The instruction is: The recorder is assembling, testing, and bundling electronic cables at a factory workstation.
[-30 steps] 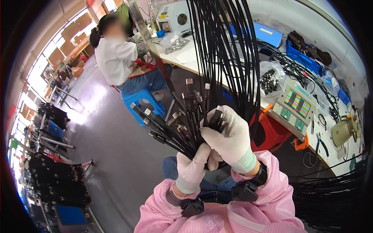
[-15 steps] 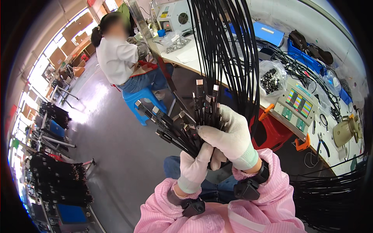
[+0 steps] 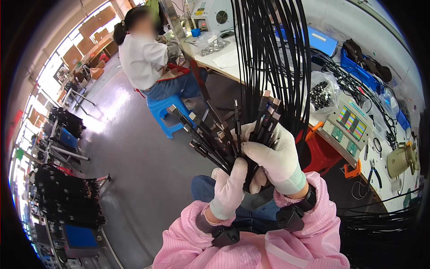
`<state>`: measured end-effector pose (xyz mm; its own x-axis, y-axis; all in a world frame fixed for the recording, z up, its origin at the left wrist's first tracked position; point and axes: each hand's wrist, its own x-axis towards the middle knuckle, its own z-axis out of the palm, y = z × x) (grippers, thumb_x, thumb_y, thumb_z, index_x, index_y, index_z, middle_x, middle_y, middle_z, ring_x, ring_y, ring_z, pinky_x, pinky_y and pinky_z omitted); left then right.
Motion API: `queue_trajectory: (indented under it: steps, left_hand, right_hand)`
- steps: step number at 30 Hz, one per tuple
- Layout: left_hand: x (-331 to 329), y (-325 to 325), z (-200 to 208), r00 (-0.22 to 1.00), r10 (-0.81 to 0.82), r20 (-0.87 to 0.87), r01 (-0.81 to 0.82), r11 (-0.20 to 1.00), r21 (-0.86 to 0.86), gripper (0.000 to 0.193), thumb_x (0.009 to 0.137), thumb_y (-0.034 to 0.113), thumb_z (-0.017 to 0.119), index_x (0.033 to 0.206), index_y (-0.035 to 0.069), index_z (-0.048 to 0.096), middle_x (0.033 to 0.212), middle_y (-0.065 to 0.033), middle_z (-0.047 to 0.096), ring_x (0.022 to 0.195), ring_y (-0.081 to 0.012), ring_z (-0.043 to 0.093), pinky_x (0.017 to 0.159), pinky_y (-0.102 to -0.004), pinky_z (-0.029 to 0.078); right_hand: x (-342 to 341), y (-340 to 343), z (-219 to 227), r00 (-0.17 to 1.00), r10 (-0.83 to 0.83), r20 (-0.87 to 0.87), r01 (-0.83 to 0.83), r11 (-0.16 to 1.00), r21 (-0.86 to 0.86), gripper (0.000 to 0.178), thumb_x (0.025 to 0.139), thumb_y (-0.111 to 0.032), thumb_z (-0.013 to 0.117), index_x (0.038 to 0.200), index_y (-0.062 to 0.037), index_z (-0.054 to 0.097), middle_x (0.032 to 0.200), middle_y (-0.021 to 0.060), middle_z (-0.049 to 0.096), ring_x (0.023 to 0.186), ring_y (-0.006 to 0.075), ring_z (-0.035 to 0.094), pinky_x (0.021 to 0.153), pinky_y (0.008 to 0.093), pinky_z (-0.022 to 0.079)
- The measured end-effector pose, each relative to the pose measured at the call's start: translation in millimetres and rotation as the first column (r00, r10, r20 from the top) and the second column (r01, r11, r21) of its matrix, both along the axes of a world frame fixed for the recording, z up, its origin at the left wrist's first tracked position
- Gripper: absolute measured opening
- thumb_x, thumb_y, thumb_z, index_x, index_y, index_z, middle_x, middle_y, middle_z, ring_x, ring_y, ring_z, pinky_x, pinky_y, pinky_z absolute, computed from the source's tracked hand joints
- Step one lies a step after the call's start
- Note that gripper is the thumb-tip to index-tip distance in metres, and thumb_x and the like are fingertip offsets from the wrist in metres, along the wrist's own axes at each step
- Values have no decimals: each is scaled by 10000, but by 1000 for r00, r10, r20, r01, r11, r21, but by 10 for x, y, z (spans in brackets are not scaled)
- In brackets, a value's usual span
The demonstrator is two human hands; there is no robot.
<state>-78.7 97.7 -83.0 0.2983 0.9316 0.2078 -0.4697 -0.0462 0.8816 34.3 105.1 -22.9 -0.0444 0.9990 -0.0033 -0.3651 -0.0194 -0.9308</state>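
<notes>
Two fanned groups of black cables with plug ends sit between my gloved hands. My left hand (image 3: 229, 186), in a white glove, is closed round the base of the left group of cable plugs (image 3: 205, 139), which leans to the left. My right hand (image 3: 283, 157), gloved too, grips the right group of cable plugs (image 3: 267, 120), whose metal tips point up. One slim cable plug (image 3: 237, 117) stands upright between the groups, near my right thumb. Long black cables (image 3: 273, 49) hang just beyond my right hand. The lower ends of the held bunches are hidden by my fingers.
On the right is a workbench (image 3: 318, 119) with a bag of small metal parts (image 3: 323, 92), a tester with a coloured screen (image 3: 351, 121) and pliers (image 3: 372, 172). A red stool (image 3: 320, 154) stands under it. A person (image 3: 145, 60) sits on a blue stool (image 3: 168, 114). Cable racks (image 3: 67, 197) line the left.
The slim plug now stands apart from the right group, which has tilted to the right. My hands stay close together, and the whole view has shifted slightly.
</notes>
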Motion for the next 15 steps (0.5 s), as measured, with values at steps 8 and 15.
queue_trajectory:
  steps: [8,15]
  left_hand:
    - [-23,-15,2,992,-45,115,51,997,-54,325,914,220,341,811,-6,550,619,-38,542,523,-96,477,511,-218,372]
    - [-57,-33,55,998,-61,-7,61,998,-34,304,894,230,369,824,-4,551,653,-43,547,539,-94,479,513,-211,363]
  right_hand:
    - [-33,14,-49,999,-4,54,-1,996,88,166,700,48,546,844,-10,488,887,116,594,621,107,559,450,200,449]
    - [-7,-20,6,993,28,112,-36,997,75,205,663,78,573,813,-26,479,859,69,578,692,91,543,579,218,449]
